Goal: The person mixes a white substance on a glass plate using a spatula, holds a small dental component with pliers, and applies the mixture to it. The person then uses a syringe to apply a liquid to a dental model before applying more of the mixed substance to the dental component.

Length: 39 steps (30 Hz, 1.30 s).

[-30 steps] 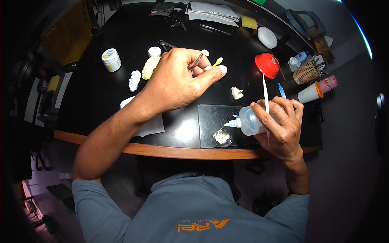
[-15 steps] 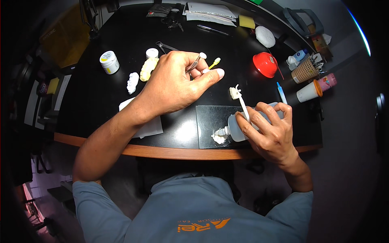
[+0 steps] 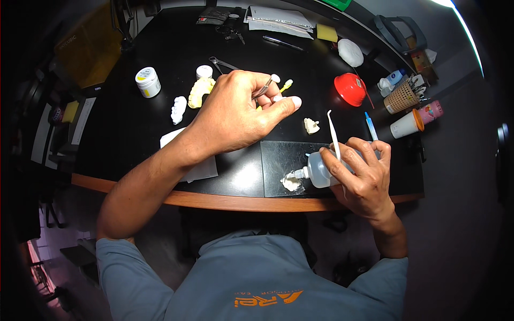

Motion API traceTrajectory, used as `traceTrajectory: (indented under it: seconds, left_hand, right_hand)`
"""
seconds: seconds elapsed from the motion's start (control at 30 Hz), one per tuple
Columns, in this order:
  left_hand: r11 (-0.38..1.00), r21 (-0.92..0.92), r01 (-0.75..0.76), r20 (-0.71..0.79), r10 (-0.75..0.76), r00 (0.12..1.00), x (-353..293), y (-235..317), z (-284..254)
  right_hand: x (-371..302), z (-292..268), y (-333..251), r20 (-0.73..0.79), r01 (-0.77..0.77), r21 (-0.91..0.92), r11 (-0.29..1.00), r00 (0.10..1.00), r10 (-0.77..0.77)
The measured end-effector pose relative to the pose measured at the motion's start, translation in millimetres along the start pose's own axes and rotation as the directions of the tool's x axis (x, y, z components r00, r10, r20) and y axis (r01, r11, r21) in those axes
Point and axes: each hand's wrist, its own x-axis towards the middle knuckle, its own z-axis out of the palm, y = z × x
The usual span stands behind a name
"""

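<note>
My left hand (image 3: 235,115) is closed around a slim metal tool (image 3: 262,88), with a small white round piece at its tip. A yellow-headed small brush (image 3: 286,85) pokes out beyond the same fingers; whether they hold it is unclear. My right hand (image 3: 361,174) grips a translucent squeeze bottle (image 3: 320,170) lying tilted, nozzle to the left. Its fingers also keep a white hooked hand tool (image 3: 333,130) standing upright. At the nozzle, a mound of cream paste (image 3: 292,184) sits on a glass slab (image 3: 273,160). Behind the slab lies a small cream dental cast piece (image 3: 311,125).
Left of my left hand are a yellowish dental arch model (image 3: 200,92), a white tooth-row piece (image 3: 178,109) and a white jar (image 3: 148,82). To the right stand a red bowl (image 3: 350,89), a blue-tipped pen-like item (image 3: 370,125), a white cup (image 3: 406,124) and a woven holder (image 3: 401,98).
The squeeze bottle and my right hand have shifted slightly right. The white tool's tip has moved right and away from the cast piece. My left hand keeps nearly the same pose.
</note>
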Motion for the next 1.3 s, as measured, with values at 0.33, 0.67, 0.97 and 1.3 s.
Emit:
traceTrajectory:
  seconds: [0.33, 0.67, 0.97, 1.3]
  left_hand:
    - [1.0, 0.002, -0.013, 0.028, 0.013, 1.0, -2.8, 4.2, -4.1]
    - [0.925, -0.369, -0.087, 0.172, 0.16, 0.972, -8.4, 13.3, -2.5]
    - [0.954, -0.265, -0.143, 0.067, 0.166, 0.984, -7.1, 3.5, 1.7]
    - [0.955, -0.21, -0.208, 0.163, 0.244, 0.956, -5.9, 8.4, -5.2]
  right_hand:
    - [0.2, -2.0, 7.1, 0.059, -0.093, 0.219, 0.971, 0.995, 0.082]
    - [8.2, 18.7, 8.9, -0.126, -0.275, 0.718, 0.639, 0.853, 0.507]
    - [18.7, 23.4, -6.2, -0.207, -0.296, 0.589, 0.752, 0.844, 0.494]
    - [26.2, 29.9, -13.4, -0.134, -0.347, 0.54, 0.766, 0.864, 0.486]
